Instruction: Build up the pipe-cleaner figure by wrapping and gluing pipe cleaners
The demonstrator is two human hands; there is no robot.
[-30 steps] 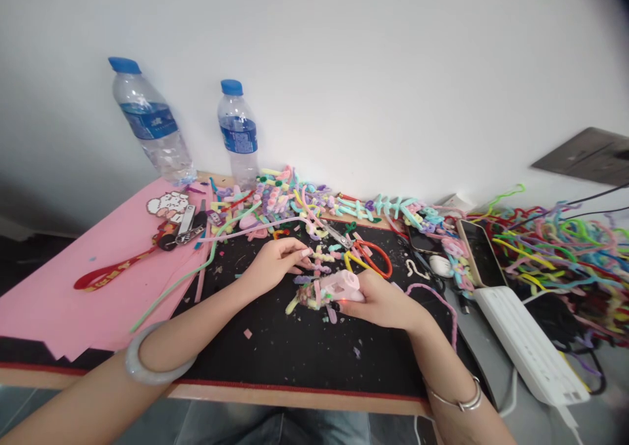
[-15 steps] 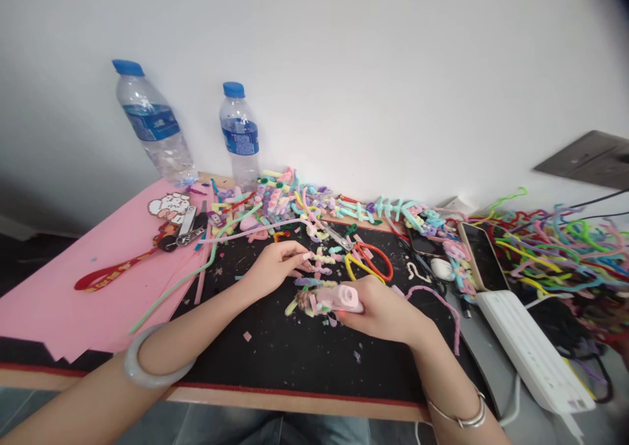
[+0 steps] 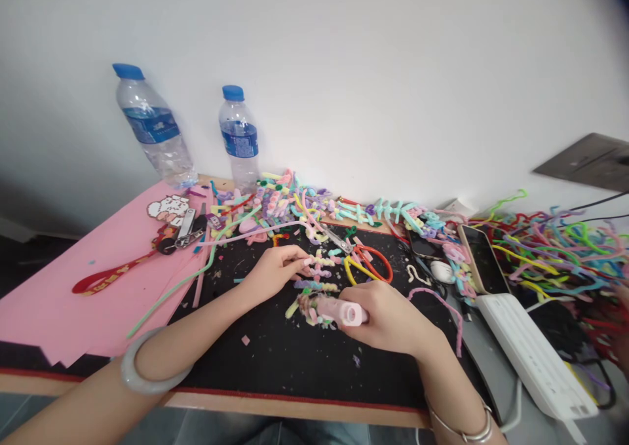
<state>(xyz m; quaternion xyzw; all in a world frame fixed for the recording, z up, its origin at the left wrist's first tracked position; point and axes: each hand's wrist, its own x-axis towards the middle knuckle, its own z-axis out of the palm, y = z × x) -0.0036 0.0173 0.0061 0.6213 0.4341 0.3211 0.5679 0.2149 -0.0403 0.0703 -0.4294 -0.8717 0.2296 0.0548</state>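
Observation:
My left hand (image 3: 279,271) has its thumb and fingers pinched at the left end of a small pastel pipe-cleaner piece (image 3: 322,273), a spine with short twisted crossbars in yellow, pink and purple. In my right hand (image 3: 386,315) is a pale pink hot glue gun (image 3: 339,310), its round rear hole turned towards me. Coloured fuzz and scraps cluster around its front end, just below the pipe-cleaner piece; the nozzle tip cannot be made out. Scissors (image 3: 373,263) with red and yellow handles lie just beyond my right hand.
Behind lies a heap of pipe-cleaner shapes (image 3: 280,202), with two water bottles (image 3: 239,137) by the wall. Pink paper (image 3: 113,255) with a red strap (image 3: 115,271) covers the left. A phone (image 3: 484,258), a white power strip (image 3: 535,353) and loose pipe cleaners (image 3: 565,248) occupy the right.
The glue gun in my right hand has shifted slightly towards me and to the right. My left hand stays at the pipe-cleaner piece, almost unmoved.

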